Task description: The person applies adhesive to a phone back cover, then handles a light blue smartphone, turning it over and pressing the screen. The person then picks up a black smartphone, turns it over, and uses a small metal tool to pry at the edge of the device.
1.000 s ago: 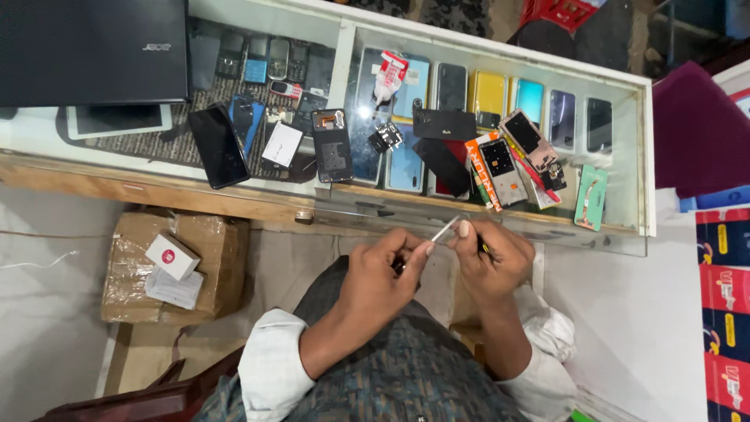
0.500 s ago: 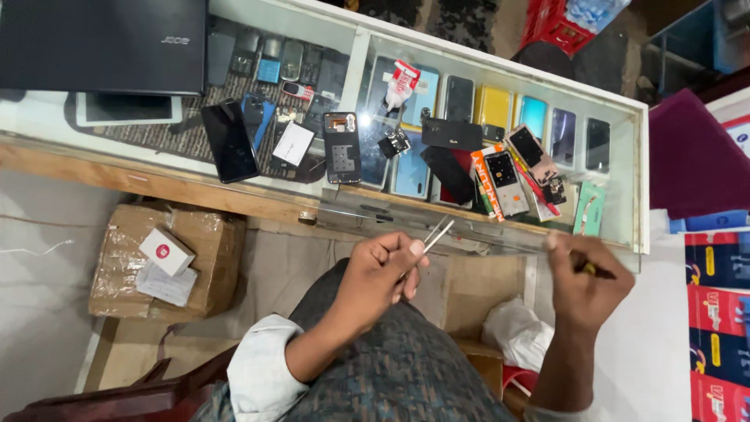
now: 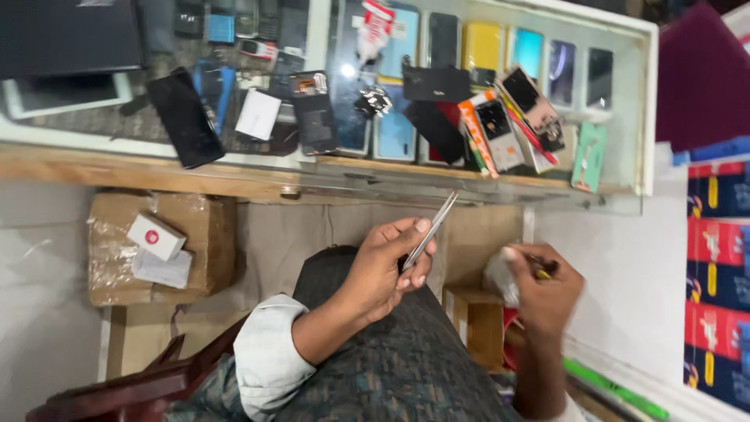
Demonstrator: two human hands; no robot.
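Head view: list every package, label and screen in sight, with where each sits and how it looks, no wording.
Small white box with a red round mark: on the brown carton, lower left.
Dark phone, black screen: on the glass counter, left.
Orange-edged phone box: on the counter, centre right.
Green card pack: counter's right end.
Red and blue cartons: stacked at the right edge.

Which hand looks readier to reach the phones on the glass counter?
Probably the left: the left hand holds tweezers raised toward the counter, while the right hand sits lower, off to the side, gripping a yellow tool by a plastic bag.
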